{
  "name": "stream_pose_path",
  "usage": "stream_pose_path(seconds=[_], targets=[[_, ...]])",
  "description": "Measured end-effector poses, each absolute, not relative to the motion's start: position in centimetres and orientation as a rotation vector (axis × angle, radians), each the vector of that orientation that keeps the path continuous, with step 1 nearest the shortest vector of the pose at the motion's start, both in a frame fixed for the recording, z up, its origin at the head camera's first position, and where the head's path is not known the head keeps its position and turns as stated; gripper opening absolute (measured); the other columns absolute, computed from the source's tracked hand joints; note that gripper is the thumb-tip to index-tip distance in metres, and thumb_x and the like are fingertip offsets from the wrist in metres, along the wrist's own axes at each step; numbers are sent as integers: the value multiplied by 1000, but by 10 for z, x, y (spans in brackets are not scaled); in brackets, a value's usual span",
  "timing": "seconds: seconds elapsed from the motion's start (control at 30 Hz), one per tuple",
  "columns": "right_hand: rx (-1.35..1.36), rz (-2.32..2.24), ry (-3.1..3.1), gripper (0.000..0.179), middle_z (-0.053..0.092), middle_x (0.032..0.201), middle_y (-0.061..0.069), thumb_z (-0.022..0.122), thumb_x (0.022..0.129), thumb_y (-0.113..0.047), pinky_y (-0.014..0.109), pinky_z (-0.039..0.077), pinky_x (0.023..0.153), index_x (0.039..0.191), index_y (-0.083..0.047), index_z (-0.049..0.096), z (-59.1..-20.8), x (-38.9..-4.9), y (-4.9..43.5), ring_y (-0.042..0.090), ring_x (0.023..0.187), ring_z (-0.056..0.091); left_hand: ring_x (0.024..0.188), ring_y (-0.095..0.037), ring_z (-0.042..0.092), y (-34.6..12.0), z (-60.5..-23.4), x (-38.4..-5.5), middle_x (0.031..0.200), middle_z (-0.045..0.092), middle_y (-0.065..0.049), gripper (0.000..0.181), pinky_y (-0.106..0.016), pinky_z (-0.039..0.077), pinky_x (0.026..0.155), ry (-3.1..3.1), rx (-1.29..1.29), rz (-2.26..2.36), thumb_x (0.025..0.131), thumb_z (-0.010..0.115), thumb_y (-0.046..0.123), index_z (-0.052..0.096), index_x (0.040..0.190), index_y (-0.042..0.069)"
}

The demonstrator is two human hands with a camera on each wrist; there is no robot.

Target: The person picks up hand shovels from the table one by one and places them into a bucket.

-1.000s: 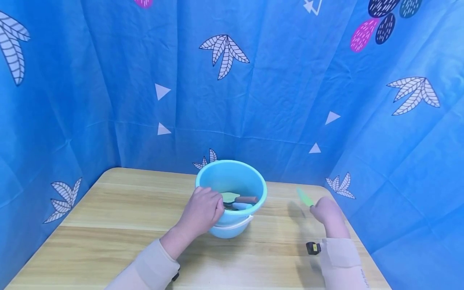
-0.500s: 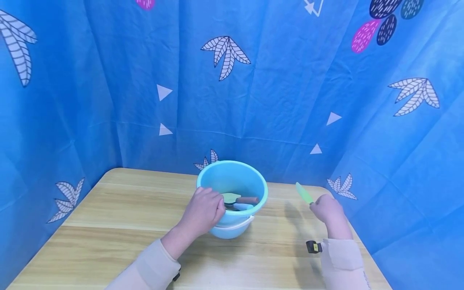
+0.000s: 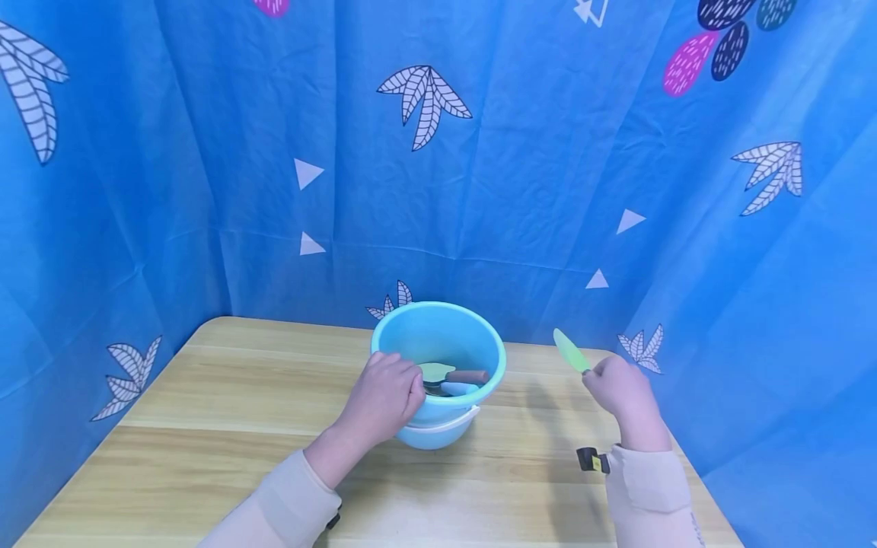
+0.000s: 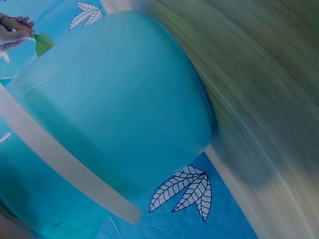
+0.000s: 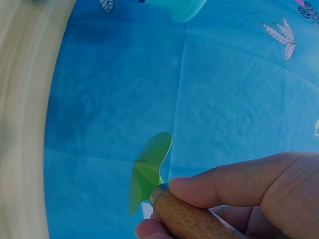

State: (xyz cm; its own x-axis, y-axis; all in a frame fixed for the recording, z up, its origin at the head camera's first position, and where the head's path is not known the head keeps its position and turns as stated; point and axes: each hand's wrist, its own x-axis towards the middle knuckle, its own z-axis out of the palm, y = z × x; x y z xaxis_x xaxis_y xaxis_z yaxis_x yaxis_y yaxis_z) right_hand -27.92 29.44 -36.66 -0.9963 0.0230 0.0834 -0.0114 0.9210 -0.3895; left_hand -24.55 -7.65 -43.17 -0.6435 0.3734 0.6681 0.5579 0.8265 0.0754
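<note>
My left hand (image 3: 384, 396) grips the near-left rim of a light blue bucket (image 3: 438, 339), which stands on the table with a white handle (image 3: 445, 426) hanging down its front. Inside lie a pale green blade (image 3: 436, 372), a brown handle (image 3: 467, 377) and a light blue piece (image 3: 460, 389); my fingers partly hide them. To the right of the bucket, my right hand (image 3: 620, 388) holds a small green garden trowel (image 3: 570, 352) above the table. In the right wrist view, thumb and fingers wrap its wooden handle (image 5: 187, 216), and the green blade (image 5: 148, 172) points away from the hand.
The wooden table (image 3: 226, 426) has rounded far corners. A blue patterned curtain (image 3: 534, 152) encloses it at the back and both sides, close behind the bucket and to the right of my right hand.
My right hand has lifted the trowel a little upward and slightly left. My left hand stays on the bucket's rim, and the bucket has not moved.
</note>
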Motion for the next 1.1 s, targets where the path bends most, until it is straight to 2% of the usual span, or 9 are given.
stream_pose_path(seconds=[0.47,1.1], targets=[[105,626,-2964,40,32,53,-2,49,96,-18,32,31,51,59,-16,35,-345,-270,278,15,48,31,68,-11,37,-76,-432,-247,64,42,13,29,-32,34,73,-2351,-675,-348,97,41,23,49,68,23],[198,551,-2956,36,28,54,-3,46,92,-16,33,31,54,59,-17,31,-324,-261,250,15,49,27,67,-11,37,-77,-433,-246,63,42,13,28,-32,34,71,-2317,-682,-359,95,43,22,48,67,23]])
